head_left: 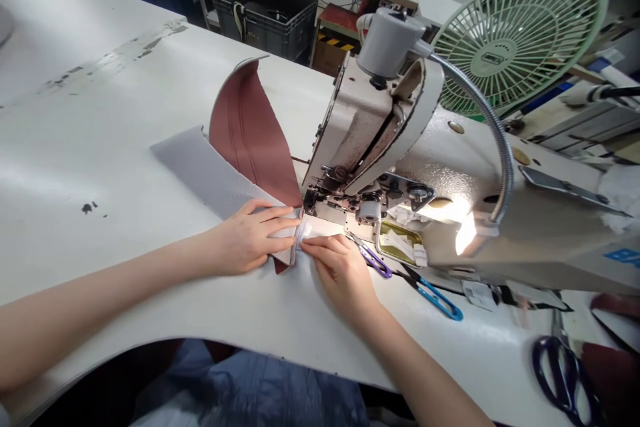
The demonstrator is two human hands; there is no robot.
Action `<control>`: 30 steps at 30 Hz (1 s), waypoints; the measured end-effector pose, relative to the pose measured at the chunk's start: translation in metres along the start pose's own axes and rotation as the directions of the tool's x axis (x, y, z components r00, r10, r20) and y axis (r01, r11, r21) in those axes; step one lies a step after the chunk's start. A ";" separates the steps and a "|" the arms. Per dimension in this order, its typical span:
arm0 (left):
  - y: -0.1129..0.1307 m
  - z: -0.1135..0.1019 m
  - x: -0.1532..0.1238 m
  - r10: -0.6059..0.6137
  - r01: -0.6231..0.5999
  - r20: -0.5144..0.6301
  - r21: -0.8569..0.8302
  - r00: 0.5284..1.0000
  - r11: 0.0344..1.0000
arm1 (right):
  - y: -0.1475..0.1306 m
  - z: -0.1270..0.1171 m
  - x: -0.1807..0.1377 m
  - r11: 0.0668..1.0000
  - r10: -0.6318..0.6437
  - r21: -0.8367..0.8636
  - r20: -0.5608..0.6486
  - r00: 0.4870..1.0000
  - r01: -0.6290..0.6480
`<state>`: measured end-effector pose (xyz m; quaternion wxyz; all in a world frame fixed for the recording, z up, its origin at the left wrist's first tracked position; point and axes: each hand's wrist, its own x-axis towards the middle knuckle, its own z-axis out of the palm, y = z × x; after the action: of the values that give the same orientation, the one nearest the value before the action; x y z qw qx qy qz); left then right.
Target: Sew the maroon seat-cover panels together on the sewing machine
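Note:
A curved piece of material, dark red on one face and pale grey on the other, lies with its end at the needle area of a sewing machine. My left hand rests flat on that end, its fingers stretched toward the needle. On the opposite side of the edge is my right hand, thumb and fingers pinched together at a pale strip along the material's edge. The exact contact at the needle is too small to make out.
Purple thread snips and blue snips lie right of my right hand, beside a small tray. Dark-handled scissors are at the lower right. A lit lamp hangs under the machine arm; a green fan stands behind.

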<state>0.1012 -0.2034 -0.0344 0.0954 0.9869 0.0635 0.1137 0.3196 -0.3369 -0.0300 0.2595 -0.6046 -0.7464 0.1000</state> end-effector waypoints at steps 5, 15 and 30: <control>-0.002 0.000 0.000 -0.007 0.007 -0.002 -0.011 1.000 1.000 | 0.001 -0.002 -0.001 0.995 0.045 -0.085 -0.030 0.999 -0.048; -0.004 0.003 -0.001 0.001 -0.001 0.004 -0.006 1.000 1.000 | 0.000 0.002 -0.001 1.000 0.025 0.001 -0.035 0.999 -0.025; -0.004 0.002 0.000 0.002 0.000 0.027 -0.049 1.000 0.999 | -0.007 0.011 0.000 0.997 -0.071 -0.008 -0.027 0.997 0.071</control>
<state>0.1015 -0.1995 -0.0374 0.1206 0.9857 0.0590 0.1021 0.3080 -0.3364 -0.0357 0.2708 -0.5799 -0.7642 0.0801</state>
